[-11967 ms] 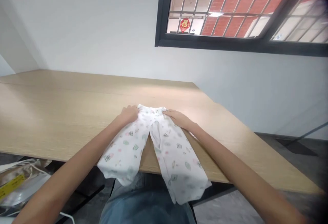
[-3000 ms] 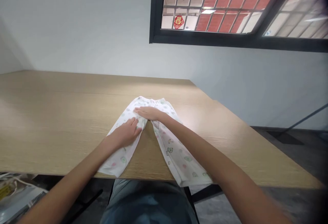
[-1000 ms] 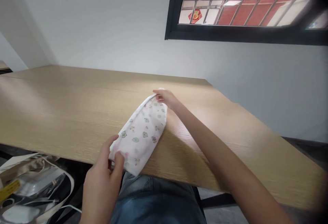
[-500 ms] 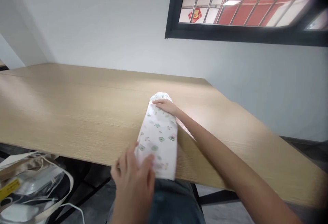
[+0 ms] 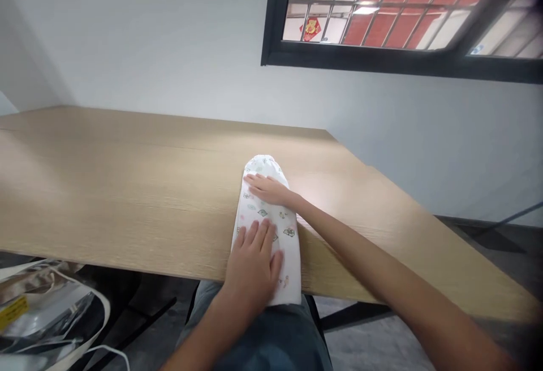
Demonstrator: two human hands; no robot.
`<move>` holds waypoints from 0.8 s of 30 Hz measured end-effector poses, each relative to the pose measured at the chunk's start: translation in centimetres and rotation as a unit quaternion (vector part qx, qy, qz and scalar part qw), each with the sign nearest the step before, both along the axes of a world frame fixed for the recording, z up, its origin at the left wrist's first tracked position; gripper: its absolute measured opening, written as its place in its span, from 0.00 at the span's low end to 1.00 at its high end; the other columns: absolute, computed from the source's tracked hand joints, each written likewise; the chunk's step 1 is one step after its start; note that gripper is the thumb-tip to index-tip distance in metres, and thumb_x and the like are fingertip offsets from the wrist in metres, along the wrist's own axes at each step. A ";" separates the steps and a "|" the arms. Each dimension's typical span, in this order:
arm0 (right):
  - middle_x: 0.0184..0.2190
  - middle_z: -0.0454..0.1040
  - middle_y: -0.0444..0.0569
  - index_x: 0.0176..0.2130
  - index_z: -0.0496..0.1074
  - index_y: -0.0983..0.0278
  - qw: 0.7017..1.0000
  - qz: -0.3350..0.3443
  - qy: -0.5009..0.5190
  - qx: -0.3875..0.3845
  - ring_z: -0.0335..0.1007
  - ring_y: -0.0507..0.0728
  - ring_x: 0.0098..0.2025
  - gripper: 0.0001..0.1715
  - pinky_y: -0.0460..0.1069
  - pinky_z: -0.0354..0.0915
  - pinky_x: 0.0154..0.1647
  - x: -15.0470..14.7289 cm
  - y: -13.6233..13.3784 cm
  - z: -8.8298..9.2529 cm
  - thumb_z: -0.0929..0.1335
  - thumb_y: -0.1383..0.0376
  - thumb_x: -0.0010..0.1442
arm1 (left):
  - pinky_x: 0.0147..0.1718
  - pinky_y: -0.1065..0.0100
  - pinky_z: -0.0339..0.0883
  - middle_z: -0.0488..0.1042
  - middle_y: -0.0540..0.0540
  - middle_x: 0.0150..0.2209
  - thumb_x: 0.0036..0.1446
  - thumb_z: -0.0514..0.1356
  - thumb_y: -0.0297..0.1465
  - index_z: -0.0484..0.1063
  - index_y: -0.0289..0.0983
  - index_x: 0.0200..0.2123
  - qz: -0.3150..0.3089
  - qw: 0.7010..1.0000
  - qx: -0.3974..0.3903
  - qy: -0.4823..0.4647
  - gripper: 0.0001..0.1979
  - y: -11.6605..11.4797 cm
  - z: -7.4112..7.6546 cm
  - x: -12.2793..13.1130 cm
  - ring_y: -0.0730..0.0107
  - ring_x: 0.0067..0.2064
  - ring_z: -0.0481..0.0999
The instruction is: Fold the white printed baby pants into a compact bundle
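A small ironing board (image 5: 292, 258) with a white cover, printed with green and pink motifs, points away from me on the table. Its far end is rounded and its near end reaches the table's front edge. My left hand (image 5: 254, 263) lies flat on the nearer half, with fingers stretched forward. Farther up, my right hand (image 5: 269, 189) rests flat across the cover near the rounded tip, its fingers extended to the left. Both palms are down on the fabric, and each hand hides part of the print.
The wooden table (image 5: 127, 190) spreads to both sides, ending at a grey wall (image 5: 169, 37). A barred window (image 5: 360, 14) is at the upper right. At the lower left, below the table edge, a bag (image 5: 51, 309) holds packaged items.
My left hand has moved up and right from the board's near left edge onto its surface. My right hand has flattened with its fingers spread more. The view has shifted slightly right.
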State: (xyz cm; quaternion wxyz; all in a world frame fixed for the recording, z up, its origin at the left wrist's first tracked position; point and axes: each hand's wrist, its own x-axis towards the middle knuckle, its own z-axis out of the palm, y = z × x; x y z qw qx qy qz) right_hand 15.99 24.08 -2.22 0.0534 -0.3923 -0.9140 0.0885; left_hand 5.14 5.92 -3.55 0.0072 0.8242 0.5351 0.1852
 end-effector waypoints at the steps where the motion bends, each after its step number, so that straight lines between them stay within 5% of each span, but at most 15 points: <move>1: 0.62 0.52 0.51 0.62 0.53 0.64 1.000 -0.026 -0.001 0.009 0.44 0.61 0.62 0.26 0.58 0.44 0.60 -0.3 0.9 -0.1 0.53 0.62 0.66 | 0.55 0.51 0.56 0.58 0.40 0.59 0.62 0.47 0.31 0.58 0.31 0.58 -0.006 0.999 0.042 0.000 0.22 -1.6 -0.9 -0.3 0.54 0.60 0.58; 5: 0.63 0.45 0.56 0.63 0.49 0.70 0.996 -0.087 0.013 0.015 0.38 0.60 0.64 0.28 0.58 0.39 0.61 -1.6 3.5 0.1 0.50 0.64 0.66 | 0.49 0.57 0.65 0.63 0.42 0.57 0.61 0.48 0.32 0.59 0.30 0.56 -0.079 0.979 0.184 0.029 0.21 -6.2 -2.7 -2.7 0.57 0.57 0.64; 9: 0.61 0.50 0.61 0.60 0.52 0.74 0.997 -0.072 0.008 -0.001 0.44 0.63 0.62 0.27 0.59 0.43 0.60 -2.1 2.1 1.0 0.52 0.64 0.66 | 0.49 0.59 0.65 0.64 0.49 0.56 0.58 0.47 0.24 0.59 0.37 0.57 -0.170 0.971 0.160 0.040 0.23 -5.9 -2.1 -5.6 0.63 0.56 0.65; 13: 0.56 0.60 0.60 0.55 0.61 0.71 0.999 0.000 -0.019 -0.042 0.53 0.66 0.58 0.25 0.59 0.52 0.56 -0.8 -4.0 2.2 0.55 0.59 0.65 | 0.52 0.58 0.61 0.65 0.51 0.56 0.55 0.46 0.16 0.60 0.43 0.56 -0.200 0.974 0.103 0.021 0.28 -3.7 -1.1 -7.2 0.66 0.55 0.65; 19: 0.62 0.51 0.50 0.61 0.54 0.65 0.991 0.093 -0.038 -0.091 0.41 0.63 0.63 0.32 0.57 0.47 0.60 2.9 -15.2 3.7 0.55 0.50 0.65 | 0.49 0.62 0.61 0.71 0.47 0.49 0.58 0.47 0.18 0.63 0.40 0.50 -0.250 0.963 0.089 -0.056 0.20 -1.8 -0.1 -7.6 0.67 0.50 0.69; 22: 0.59 0.56 0.57 0.59 0.57 0.71 0.994 0.090 -0.041 -0.035 0.49 0.64 0.60 0.40 0.56 0.49 0.59 3.5 -18.1 3.7 0.65 0.50 0.58 | 0.45 0.64 0.63 0.74 0.49 0.43 0.59 0.49 0.20 0.65 0.40 0.46 -0.265 0.959 0.063 -0.078 0.15 -1.4 0.5 -7.9 0.69 0.43 0.72; 24: 0.52 0.65 0.60 0.53 0.64 0.73 0.994 0.079 -0.073 0.012 0.60 0.66 0.52 0.33 0.57 0.57 0.53 3.4 -18.6 3.7 0.71 0.59 0.52 | 0.40 0.66 0.65 0.74 0.49 0.38 0.59 0.49 0.21 0.65 0.40 0.44 -0.248 0.965 0.043 -0.078 0.13 -1.1 0.8 -8.1 0.69 0.38 0.72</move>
